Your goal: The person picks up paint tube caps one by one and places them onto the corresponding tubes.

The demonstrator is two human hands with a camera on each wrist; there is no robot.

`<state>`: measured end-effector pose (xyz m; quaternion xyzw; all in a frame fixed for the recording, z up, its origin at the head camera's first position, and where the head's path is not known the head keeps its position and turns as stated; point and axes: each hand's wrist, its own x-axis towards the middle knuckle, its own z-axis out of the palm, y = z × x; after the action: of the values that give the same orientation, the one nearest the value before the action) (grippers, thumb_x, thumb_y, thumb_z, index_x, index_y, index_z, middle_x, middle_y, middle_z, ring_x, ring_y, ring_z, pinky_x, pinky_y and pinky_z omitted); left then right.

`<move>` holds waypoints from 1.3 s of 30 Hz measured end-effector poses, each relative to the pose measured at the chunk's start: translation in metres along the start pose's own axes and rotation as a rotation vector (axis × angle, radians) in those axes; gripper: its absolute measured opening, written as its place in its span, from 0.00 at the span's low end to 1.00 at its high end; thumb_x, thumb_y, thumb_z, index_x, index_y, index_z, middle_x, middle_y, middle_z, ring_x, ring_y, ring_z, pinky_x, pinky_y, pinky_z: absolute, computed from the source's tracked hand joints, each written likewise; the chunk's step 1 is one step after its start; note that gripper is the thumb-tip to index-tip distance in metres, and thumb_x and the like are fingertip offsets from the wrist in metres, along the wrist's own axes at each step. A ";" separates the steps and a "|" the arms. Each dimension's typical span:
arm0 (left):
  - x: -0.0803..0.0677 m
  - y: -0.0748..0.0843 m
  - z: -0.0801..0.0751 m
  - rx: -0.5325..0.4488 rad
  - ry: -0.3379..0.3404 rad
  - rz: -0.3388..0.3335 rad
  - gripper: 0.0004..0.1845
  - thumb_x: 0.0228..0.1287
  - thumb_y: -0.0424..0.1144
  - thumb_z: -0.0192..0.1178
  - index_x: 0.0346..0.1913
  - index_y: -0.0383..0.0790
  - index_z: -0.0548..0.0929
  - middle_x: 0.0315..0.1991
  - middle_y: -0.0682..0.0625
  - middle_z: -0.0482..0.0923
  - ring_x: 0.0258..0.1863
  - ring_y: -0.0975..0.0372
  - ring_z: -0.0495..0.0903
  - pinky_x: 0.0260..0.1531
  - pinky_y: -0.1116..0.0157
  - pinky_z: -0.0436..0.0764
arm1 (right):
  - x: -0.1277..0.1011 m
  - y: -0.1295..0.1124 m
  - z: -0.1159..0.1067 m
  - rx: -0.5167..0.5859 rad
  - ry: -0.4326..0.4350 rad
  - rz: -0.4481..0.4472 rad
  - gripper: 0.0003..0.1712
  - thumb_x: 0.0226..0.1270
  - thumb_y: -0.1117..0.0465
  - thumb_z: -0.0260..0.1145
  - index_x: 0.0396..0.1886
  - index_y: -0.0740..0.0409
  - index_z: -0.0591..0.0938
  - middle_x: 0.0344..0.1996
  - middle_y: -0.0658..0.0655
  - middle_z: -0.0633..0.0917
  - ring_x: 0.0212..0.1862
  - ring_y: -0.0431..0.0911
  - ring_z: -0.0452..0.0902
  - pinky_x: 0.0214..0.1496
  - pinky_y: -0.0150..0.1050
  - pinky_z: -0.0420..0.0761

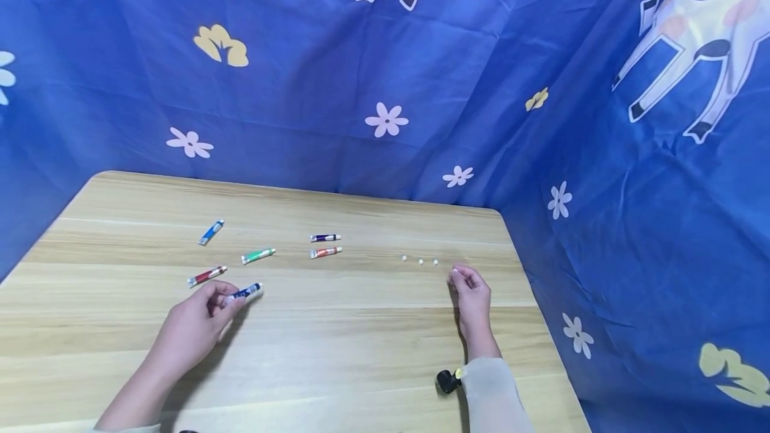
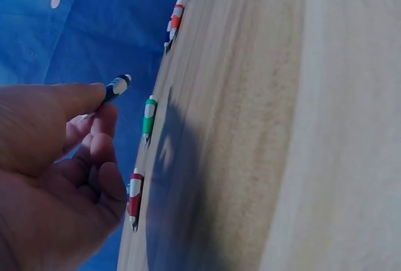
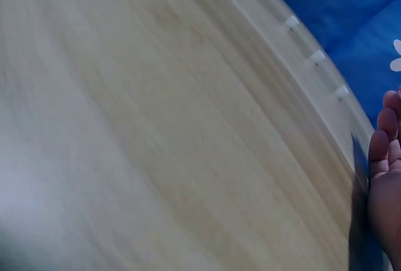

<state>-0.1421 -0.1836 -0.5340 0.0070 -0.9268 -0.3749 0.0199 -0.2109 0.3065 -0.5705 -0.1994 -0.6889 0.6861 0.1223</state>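
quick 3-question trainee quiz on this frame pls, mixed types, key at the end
1. True or false: the left hand holds the dark blue tube lifted off the table.
2. How many small white caps lie in a row on the table beside the right hand?
3. Multiple choice: which tube lies nearest the left hand on the table? A) the red tube B) the purple tube C) the orange tube

Key:
1. True; the left wrist view shows it pinched between thumb and fingers, clear of the wood.
2. Three.
3. A
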 end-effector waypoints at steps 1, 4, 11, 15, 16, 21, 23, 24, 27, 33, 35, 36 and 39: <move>0.000 0.000 0.000 -0.009 0.006 -0.003 0.14 0.78 0.47 0.67 0.53 0.41 0.84 0.34 0.52 0.80 0.25 0.69 0.69 0.27 0.67 0.68 | 0.000 0.000 0.000 0.013 0.007 0.003 0.14 0.78 0.66 0.69 0.55 0.72 0.84 0.34 0.44 0.89 0.43 0.40 0.88 0.51 0.30 0.87; -0.002 0.000 0.001 -0.032 0.023 -0.012 0.13 0.78 0.47 0.68 0.53 0.42 0.84 0.35 0.51 0.82 0.26 0.70 0.71 0.27 0.68 0.70 | -0.002 0.000 -0.001 0.063 0.019 0.013 0.12 0.78 0.66 0.69 0.54 0.70 0.86 0.35 0.44 0.89 0.43 0.39 0.87 0.52 0.30 0.87; -0.005 0.000 0.001 -0.057 0.048 -0.015 0.12 0.77 0.45 0.68 0.53 0.41 0.84 0.35 0.51 0.83 0.26 0.71 0.72 0.28 0.68 0.71 | -0.007 -0.002 0.000 0.259 0.035 0.041 0.06 0.77 0.67 0.70 0.48 0.61 0.90 0.33 0.46 0.89 0.38 0.38 0.85 0.48 0.31 0.86; -0.005 -0.001 0.001 -0.069 0.034 -0.029 0.13 0.78 0.46 0.67 0.54 0.41 0.83 0.36 0.50 0.85 0.26 0.71 0.73 0.28 0.68 0.71 | -0.009 -0.001 0.002 0.316 0.032 0.031 0.08 0.79 0.68 0.68 0.50 0.63 0.90 0.33 0.49 0.90 0.37 0.39 0.84 0.43 0.29 0.84; -0.005 -0.001 0.001 -0.073 0.029 -0.035 0.13 0.79 0.46 0.66 0.54 0.40 0.83 0.36 0.50 0.85 0.26 0.71 0.73 0.28 0.68 0.71 | -0.009 0.000 0.002 0.321 0.026 0.025 0.09 0.79 0.67 0.67 0.52 0.66 0.88 0.33 0.49 0.90 0.37 0.39 0.84 0.42 0.29 0.84; -0.005 -0.001 0.001 -0.086 0.024 -0.046 0.15 0.79 0.47 0.66 0.55 0.40 0.83 0.38 0.49 0.88 0.27 0.72 0.76 0.29 0.68 0.73 | -0.011 0.000 0.005 0.349 -0.005 0.001 0.18 0.80 0.68 0.66 0.60 0.79 0.81 0.34 0.51 0.90 0.37 0.39 0.86 0.42 0.29 0.86; -0.005 0.000 0.000 -0.090 0.033 -0.044 0.15 0.78 0.47 0.67 0.55 0.39 0.83 0.39 0.49 0.89 0.27 0.73 0.77 0.30 0.69 0.74 | -0.012 -0.001 0.006 0.364 -0.007 -0.003 0.17 0.79 0.69 0.67 0.59 0.78 0.82 0.33 0.51 0.91 0.36 0.39 0.87 0.42 0.30 0.87; -0.006 0.000 0.000 -0.092 0.037 -0.045 0.16 0.78 0.47 0.67 0.55 0.39 0.84 0.40 0.49 0.89 0.28 0.74 0.77 0.30 0.69 0.74 | -0.013 -0.001 0.007 0.370 -0.006 -0.006 0.16 0.78 0.70 0.68 0.58 0.77 0.83 0.33 0.51 0.91 0.36 0.39 0.87 0.43 0.30 0.87; -0.007 0.002 0.000 -0.101 0.047 -0.054 0.16 0.78 0.47 0.68 0.55 0.38 0.84 0.41 0.48 0.90 0.29 0.76 0.78 0.31 0.70 0.76 | -0.015 -0.001 0.010 0.380 -0.017 -0.015 0.10 0.76 0.71 0.69 0.52 0.72 0.87 0.33 0.51 0.92 0.35 0.39 0.87 0.43 0.31 0.88; -0.008 0.006 0.001 -0.122 0.059 -0.067 0.16 0.77 0.46 0.69 0.55 0.37 0.83 0.42 0.47 0.90 0.29 0.77 0.78 0.31 0.71 0.78 | -0.021 -0.001 0.017 0.368 -0.054 -0.023 0.07 0.74 0.71 0.71 0.48 0.70 0.88 0.32 0.50 0.92 0.34 0.39 0.86 0.41 0.31 0.87; -0.008 0.008 0.002 -0.134 0.058 -0.066 0.16 0.77 0.46 0.69 0.55 0.37 0.84 0.41 0.47 0.90 0.29 0.76 0.78 0.31 0.71 0.78 | -0.024 -0.001 0.019 0.366 -0.062 -0.026 0.06 0.74 0.72 0.71 0.46 0.69 0.89 0.32 0.50 0.92 0.33 0.39 0.85 0.40 0.31 0.87; -0.008 0.008 0.003 -0.138 0.057 -0.066 0.16 0.76 0.46 0.69 0.54 0.37 0.84 0.41 0.47 0.90 0.29 0.76 0.78 0.31 0.71 0.78 | -0.024 -0.001 0.020 0.363 -0.065 -0.029 0.05 0.74 0.72 0.71 0.45 0.68 0.89 0.32 0.50 0.92 0.33 0.39 0.85 0.40 0.31 0.87; -0.009 0.010 0.004 -0.147 0.052 -0.071 0.16 0.77 0.46 0.69 0.54 0.37 0.84 0.40 0.47 0.90 0.28 0.75 0.78 0.30 0.71 0.77 | -0.027 -0.001 0.023 0.358 -0.073 -0.037 0.04 0.74 0.72 0.71 0.42 0.63 0.90 0.32 0.50 0.92 0.33 0.39 0.85 0.41 0.31 0.87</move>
<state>-0.1335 -0.1730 -0.5300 0.0482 -0.8951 -0.4423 0.0312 -0.1972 0.2741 -0.5675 -0.1365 -0.5632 0.8022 0.1434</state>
